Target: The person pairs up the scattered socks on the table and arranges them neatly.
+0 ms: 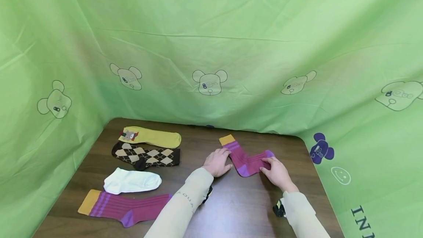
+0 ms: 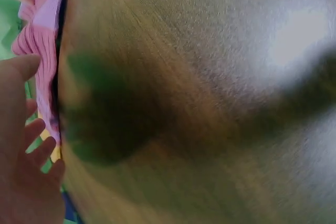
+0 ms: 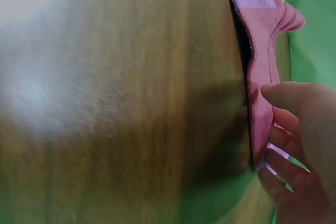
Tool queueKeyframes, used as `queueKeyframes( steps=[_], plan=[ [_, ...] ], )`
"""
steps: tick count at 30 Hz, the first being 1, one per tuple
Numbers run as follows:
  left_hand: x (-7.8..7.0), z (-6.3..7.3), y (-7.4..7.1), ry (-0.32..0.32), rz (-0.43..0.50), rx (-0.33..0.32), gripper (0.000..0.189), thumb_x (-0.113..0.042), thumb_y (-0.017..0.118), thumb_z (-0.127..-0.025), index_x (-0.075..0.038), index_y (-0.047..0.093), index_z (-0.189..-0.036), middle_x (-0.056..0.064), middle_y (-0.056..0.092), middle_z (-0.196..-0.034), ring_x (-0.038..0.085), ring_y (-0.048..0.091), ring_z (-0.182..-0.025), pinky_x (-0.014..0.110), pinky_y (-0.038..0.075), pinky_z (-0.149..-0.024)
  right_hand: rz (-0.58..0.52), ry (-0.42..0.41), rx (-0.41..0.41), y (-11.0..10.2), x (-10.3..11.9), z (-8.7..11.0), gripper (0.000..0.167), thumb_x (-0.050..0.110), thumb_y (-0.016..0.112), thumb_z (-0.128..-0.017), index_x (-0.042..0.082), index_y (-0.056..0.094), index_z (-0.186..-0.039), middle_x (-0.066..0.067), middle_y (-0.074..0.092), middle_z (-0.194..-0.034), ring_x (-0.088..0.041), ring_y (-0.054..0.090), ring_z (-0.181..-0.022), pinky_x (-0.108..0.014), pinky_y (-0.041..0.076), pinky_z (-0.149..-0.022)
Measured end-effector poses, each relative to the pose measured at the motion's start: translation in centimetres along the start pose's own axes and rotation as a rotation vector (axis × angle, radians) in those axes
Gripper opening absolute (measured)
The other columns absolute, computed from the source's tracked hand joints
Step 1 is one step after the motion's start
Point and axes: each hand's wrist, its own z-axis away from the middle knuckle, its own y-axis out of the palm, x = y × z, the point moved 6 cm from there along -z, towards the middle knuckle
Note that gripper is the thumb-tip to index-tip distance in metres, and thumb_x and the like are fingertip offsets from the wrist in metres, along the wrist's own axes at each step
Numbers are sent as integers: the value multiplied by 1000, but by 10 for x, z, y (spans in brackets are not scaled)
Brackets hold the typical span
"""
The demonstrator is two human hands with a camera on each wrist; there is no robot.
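Note:
A purple-magenta sock with an orange cuff and lilac heel and toe lies bent on the table, its cuff toward the back. My left hand touches the leg near the cuff with loosely spread fingers; the thumb stands apart below. At the foot end, my right hand rests its thumb and fingertips on the fabric near the toe. The right wrist view shows the right thumb on the sock, the other fingers spread beyond it. In the left wrist view, the left fingers lie along the sock.
On the table's left lie a yellow sock with an animal face, an argyle sock, a white sock and a matching purple-magenta sock, partly hidden by my left sleeve. Green curtains surround the wooden table.

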Motion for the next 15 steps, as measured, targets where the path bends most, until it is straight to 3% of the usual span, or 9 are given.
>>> queueKeyframes(
  steps=[7, 11, 15],
  plan=[
    [-8, -4, 8, 38, -108, 114, 58, -34, 60, -101, -12, 47, -152, 6, 40, -158, 25, 33, -146, 40, 27, -117, -13, 2, -30, 5, -3, 2, 40, 15, 76, -88, -5, 68, -122, -22, 65, -121, -46, 56, -120, -60, 43, -99],
    [-8, -3, 5, 37, -163, 125, 54, -28, 60, -99, -11, 51, -149, 6, 49, -151, 25, 40, -142, 39, 32, -115, -13, 4, -28, 8, -6, 1, 40, 15, 76, -88, -5, 68, -122, -23, 64, -122, -47, 54, -122, -60, 42, -100],
    [-9, -3, -6, 35, -192, 93, 45, -27, 62, -95, -12, 62, -138, 5, 58, -136, 25, 52, -129, 35, 41, -107, -31, 14, -35, 7, -7, 1, 39, 14, 75, -89, -6, 68, -122, -24, 63, -123, -48, 54, -122, -60, 41, -101]
  ],
)
